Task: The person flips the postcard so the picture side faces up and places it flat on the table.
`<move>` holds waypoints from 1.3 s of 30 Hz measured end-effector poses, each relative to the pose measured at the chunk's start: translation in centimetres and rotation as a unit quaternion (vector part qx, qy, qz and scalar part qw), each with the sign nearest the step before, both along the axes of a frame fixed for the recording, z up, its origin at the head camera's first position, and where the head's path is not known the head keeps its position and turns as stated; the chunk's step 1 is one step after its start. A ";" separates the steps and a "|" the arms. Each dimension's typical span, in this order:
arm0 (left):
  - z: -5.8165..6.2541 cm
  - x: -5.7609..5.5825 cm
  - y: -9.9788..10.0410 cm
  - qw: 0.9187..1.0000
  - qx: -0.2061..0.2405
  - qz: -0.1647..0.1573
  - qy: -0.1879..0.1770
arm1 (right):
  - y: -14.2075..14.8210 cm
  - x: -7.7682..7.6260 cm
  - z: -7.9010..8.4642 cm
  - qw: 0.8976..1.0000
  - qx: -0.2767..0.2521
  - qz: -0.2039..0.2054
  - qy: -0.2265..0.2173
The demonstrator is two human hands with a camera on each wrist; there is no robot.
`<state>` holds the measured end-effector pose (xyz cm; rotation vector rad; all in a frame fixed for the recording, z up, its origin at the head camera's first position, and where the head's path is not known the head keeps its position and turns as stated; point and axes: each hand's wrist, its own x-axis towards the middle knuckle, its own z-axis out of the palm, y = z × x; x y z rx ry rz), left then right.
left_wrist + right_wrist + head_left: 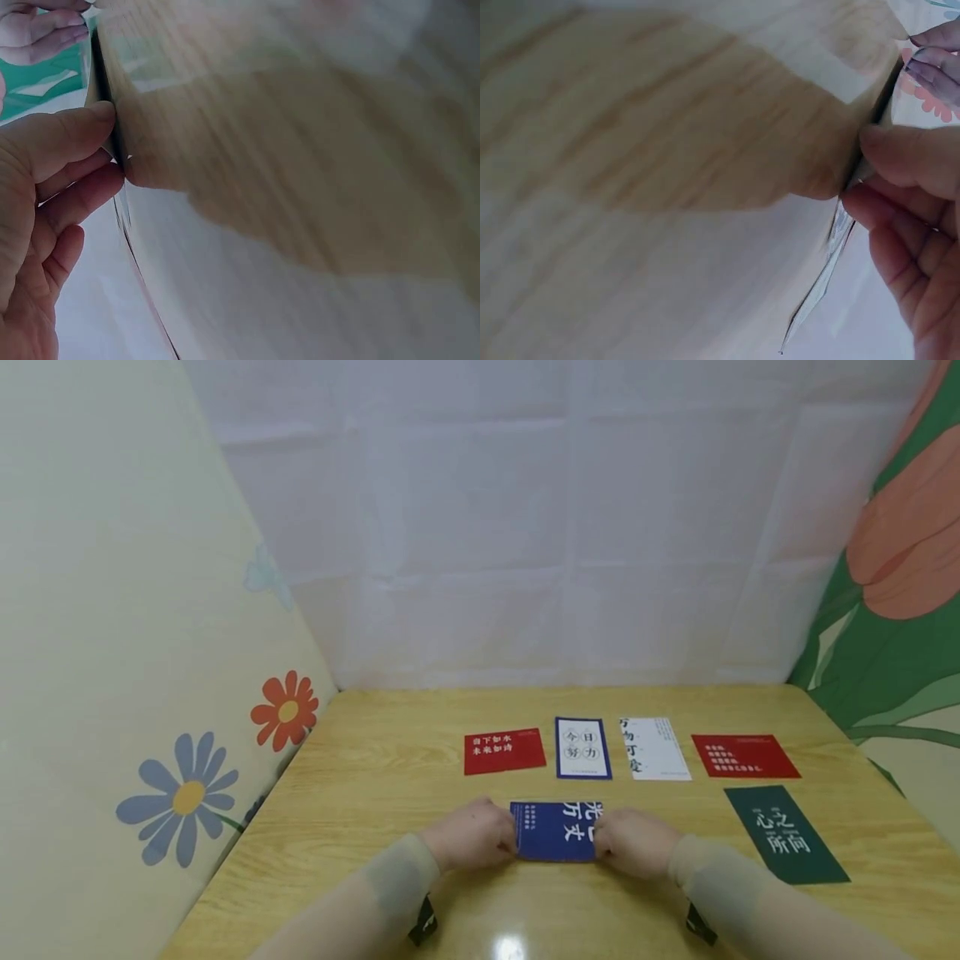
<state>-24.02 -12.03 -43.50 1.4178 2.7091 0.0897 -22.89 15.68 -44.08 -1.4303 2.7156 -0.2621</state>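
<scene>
A dark blue card [542,832] with white Chinese characters lies sideways at the near middle of the wooden table. By its left end, my left hand [472,833] pinches it. My right hand [637,843] pinches the opposite end, covering part of the printing. In the left wrist view, the thumb [79,135] lies on one side of the thin card and the fingertips on the other. The right wrist view shows a similar thumb-and-finger hold by the right hand [922,225], with the card seen nearly edge-on.
Behind the blue card runs a row: a red card [504,751], a blue-bordered white card [583,763], a white card [660,749] and another red card [746,756]. A dark green card [806,856] lies at the right. White sheeting [555,568] hangs behind the table [360,777].
</scene>
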 end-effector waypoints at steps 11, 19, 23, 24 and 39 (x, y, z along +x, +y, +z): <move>0.2 0.2 0.3 1.000 -0.017 -0.003 0.004 | 0.0 -0.1 0.1 1.000 0.014 0.008 -0.018; 0.5 0.1 0.2 1.000 -0.017 0.011 -0.018 | -0.1 0.1 0.4 0.999 0.027 -0.007 -0.031; 0.7 -0.1 0.3 0.999 -0.021 0.024 -0.034 | -0.2 0.2 0.6 0.999 0.032 -0.012 -0.032; 0.7 -0.2 0.4 0.999 -0.023 0.028 -0.038 | -0.2 0.3 0.7 0.999 0.033 -0.013 -0.032; 1.0 -1.3 2.6 0.994 -0.091 -0.019 -0.051 | 0.0 0.2 0.6 0.999 0.020 -0.015 -0.037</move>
